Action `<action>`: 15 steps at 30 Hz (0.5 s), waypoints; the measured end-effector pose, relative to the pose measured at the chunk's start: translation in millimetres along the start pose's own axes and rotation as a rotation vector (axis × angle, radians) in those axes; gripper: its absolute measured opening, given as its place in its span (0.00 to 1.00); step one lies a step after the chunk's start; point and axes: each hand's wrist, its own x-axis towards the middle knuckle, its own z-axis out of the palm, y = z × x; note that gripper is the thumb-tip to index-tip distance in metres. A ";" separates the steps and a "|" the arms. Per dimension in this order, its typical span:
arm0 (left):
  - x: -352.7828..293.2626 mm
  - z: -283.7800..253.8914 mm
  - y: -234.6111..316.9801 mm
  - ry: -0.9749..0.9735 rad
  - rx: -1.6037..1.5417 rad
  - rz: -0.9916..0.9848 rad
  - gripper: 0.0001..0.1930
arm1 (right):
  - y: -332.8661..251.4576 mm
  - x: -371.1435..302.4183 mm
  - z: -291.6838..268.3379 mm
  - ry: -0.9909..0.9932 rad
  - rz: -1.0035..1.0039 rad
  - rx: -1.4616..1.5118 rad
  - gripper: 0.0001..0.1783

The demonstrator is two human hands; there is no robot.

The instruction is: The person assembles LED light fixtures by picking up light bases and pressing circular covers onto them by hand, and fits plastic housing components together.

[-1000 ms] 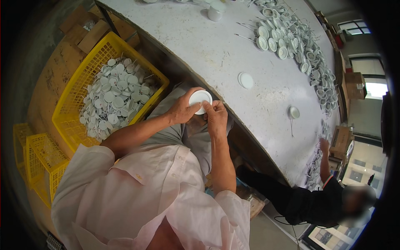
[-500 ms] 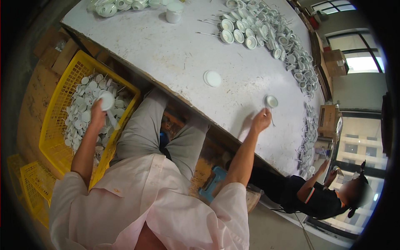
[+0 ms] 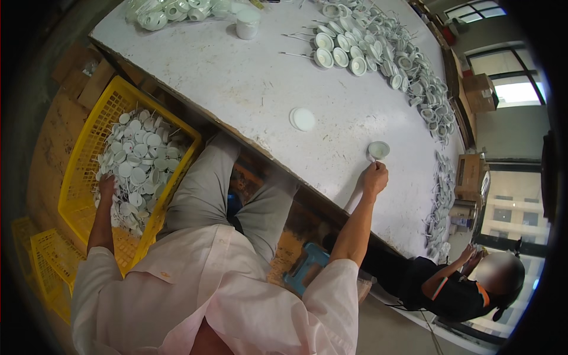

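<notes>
At far left, smaller yellow crates (image 3: 50, 254) are sitting beside a large yellow basket (image 3: 83, 157). The left hand (image 3: 106, 186) is reaching into this basket, touching the near-left edge of a pile of white round pieces (image 3: 139, 160); its fingertips are partly hidden, so I cannot tell whether it is holding one. Farther right, a clear bag of white parts (image 3: 174, 15) and a white tub (image 3: 247, 26) are standing near the far edge of the bench (image 3: 236, 89). A white disc (image 3: 303, 119) is lying flat, well apart from both hands. The right hand (image 3: 377, 177) is keeping its fingers narrow at the near edge of a white cup-shaped piece (image 3: 379, 149) resting on the bench; whether they are gripping it, I cannot tell. Beyond, wired cup-shaped pieces (image 3: 384, 56) are lying heaped.
</notes>
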 end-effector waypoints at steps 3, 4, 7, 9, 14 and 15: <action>-94.8 91.5 63.0 -0.310 -0.184 0.296 0.18 | -7.5 -29.2 0.2 0.092 -0.142 0.188 0.11; -142.0 117.3 100.2 -0.414 -0.001 0.379 0.18 | -11.5 -40.9 2.8 0.145 -0.225 0.315 0.10; -255.2 174.9 168.6 -0.855 -0.154 0.602 0.19 | -64.4 -89.9 -7.9 0.062 -0.269 0.476 0.06; -306.4 208.5 195.6 -1.088 -0.213 0.766 0.29 | -99.0 -128.8 -23.3 -0.086 -0.254 0.588 0.04; -385.1 255.8 239.3 -1.205 -0.362 0.807 0.45 | -157.3 -213.1 -32.8 -0.308 -0.476 0.883 0.03; -393.7 246.4 250.3 -1.007 -0.285 0.951 0.43 | -164.6 -224.6 -35.1 -0.328 -0.526 0.936 0.05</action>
